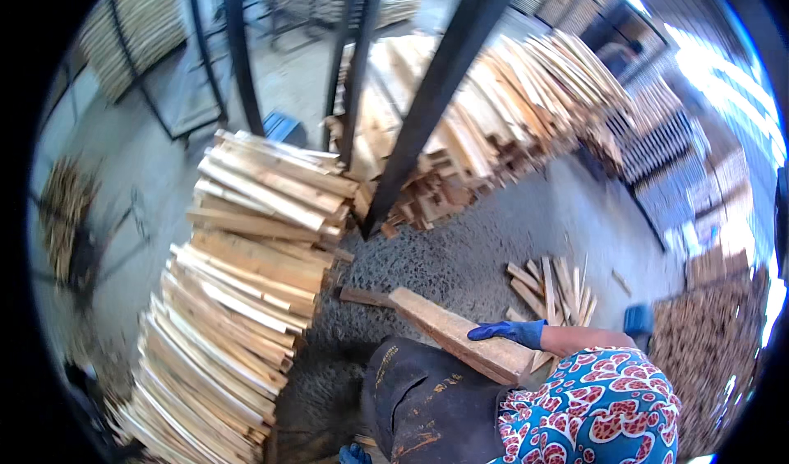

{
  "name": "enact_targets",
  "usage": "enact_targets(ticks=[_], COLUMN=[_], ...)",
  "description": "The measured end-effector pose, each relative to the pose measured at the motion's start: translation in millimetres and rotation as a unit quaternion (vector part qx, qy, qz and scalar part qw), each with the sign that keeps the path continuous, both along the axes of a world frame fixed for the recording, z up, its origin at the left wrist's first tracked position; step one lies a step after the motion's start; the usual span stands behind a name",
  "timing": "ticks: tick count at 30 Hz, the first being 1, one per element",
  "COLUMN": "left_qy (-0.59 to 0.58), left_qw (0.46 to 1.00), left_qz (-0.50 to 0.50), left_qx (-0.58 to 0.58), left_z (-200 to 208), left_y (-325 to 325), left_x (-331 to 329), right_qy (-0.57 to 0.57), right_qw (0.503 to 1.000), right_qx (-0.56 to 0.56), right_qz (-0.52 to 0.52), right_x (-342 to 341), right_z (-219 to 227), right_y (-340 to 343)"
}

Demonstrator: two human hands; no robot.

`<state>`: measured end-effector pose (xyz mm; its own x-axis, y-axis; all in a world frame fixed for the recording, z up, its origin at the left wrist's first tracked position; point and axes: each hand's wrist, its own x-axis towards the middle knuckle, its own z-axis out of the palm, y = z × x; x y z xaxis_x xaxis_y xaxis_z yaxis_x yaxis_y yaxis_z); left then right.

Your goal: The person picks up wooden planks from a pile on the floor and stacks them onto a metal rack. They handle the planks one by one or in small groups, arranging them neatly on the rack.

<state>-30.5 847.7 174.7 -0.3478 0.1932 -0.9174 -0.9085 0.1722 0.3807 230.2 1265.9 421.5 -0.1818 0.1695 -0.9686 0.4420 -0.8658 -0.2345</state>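
My right hand (508,331), in a blue glove below a red-and-blue patterned sleeve, grips the top of a pale wooden plank (448,330). The plank lies tilted across my dark apron (423,402), its far end pointing up and left toward the floor. Only a sliver of my left hand (353,454), also blue-gloved, shows at the bottom edge beside the apron, and what it holds is hidden.
A tall stack of planks (242,291) rises at my left. A bigger heap of boards (501,110) lies beyond black metal posts (436,94). Several short wood pieces (552,287) lie on the concrete floor (460,250) to the right. More stacked wood (707,332) fills the far right.
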Motion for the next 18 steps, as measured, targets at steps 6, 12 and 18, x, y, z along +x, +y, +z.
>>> enact_targets(ticks=[6,12,18], left_qy=[0.078,0.173,0.094], left_qw=[0.985,0.95,0.952], left_qz=[-0.137,-0.256,-0.287], left_qx=[-0.065,-0.03,-0.052], left_z=[107,94,116], left_y=[90,93,156], left_x=[-67,-99,-50], right_qy=[0.025,0.095,0.049], right_qw=[0.985,0.898,0.742], right_qx=[-0.06,-0.025,0.021], right_qz=[-0.157,-0.429,-0.668], right_x=[65,113,149], right_z=[-28,-79,-92], right_y=[-68,-143,-153])
